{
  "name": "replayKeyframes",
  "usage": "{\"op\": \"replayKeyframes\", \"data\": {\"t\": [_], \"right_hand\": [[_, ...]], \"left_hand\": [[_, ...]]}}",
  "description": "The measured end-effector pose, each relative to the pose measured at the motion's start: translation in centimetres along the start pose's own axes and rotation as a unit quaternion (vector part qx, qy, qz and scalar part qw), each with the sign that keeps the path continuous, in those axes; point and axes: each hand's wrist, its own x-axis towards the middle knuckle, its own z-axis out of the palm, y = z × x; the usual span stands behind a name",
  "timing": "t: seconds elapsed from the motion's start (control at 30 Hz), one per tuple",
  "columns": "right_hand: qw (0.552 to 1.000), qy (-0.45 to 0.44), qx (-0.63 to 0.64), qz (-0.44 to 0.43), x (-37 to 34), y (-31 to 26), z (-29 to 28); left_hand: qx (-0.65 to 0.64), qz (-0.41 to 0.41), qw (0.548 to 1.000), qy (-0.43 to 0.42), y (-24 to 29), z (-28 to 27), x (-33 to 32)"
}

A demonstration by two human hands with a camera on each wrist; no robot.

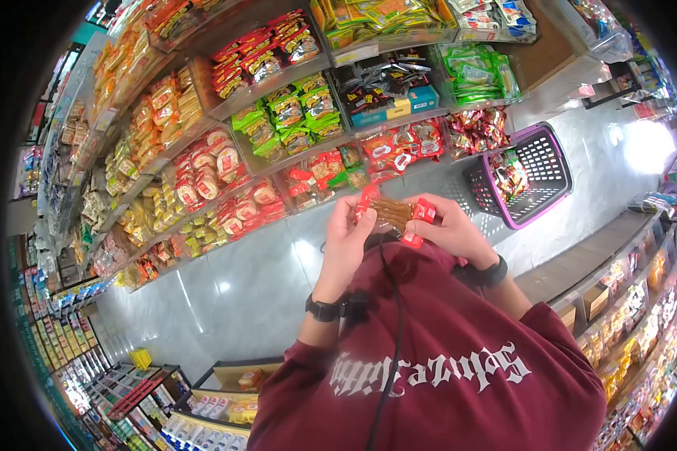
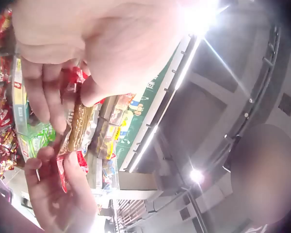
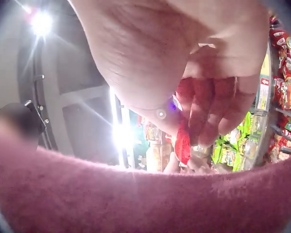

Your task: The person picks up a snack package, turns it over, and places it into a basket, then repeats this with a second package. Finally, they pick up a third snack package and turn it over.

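Note:
Held between both hands is a snack packet (image 1: pixel 392 213) with red ends and a clear middle that shows brown sticks. My left hand (image 1: pixel 346 239) pinches its left end between thumb and fingers. The right hand (image 1: pixel 456 230) grips the opposite red end. Seen from the left wrist, the brown contents (image 2: pixel 80 125) look speckled with pale bits, and the packet stretches from one hand to the other. From the right wrist, only a red end of the packet (image 3: pixel 183 147) shows below the thumb; the rest is hidden.
Tiered shelf bins of packaged snacks curve along the far side, with green packets (image 1: pixel 286 113) and red packets (image 1: pixel 403 148) nearest. On the floor to the right stands a black and purple shopping basket (image 1: pixel 552 180) containing packets. Another snack shelf (image 1: pixel 617 297) runs along the right.

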Motion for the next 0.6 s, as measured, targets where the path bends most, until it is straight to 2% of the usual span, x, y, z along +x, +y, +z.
{"op": "replayKeyframes", "data": {"t": [0.1, 0.27, 0.37, 0.6], "right_hand": [[0.999, 0.036, 0.033, -0.013, -0.5, 1.2, 3.0], [0.994, 0.110, -0.022, 0.011, -2.0, 1.8, 7.5], [0.985, 0.154, -0.075, 0.023, -3.1, 2.5, 8.9], [0.976, 0.212, -0.031, 0.026, -7.0, 3.1, 10.6]], "left_hand": [[0.008, -0.034, 0.999, -0.020, -0.1, -2.9, -1.6], [-0.002, -0.085, 0.992, -0.094, -1.4, -7.0, -5.8], [-0.022, -0.123, 0.981, -0.149, -3.7, -7.6, -7.8], [0.185, -0.082, 0.938, -0.282, -2.2, -5.3, -8.9]]}}
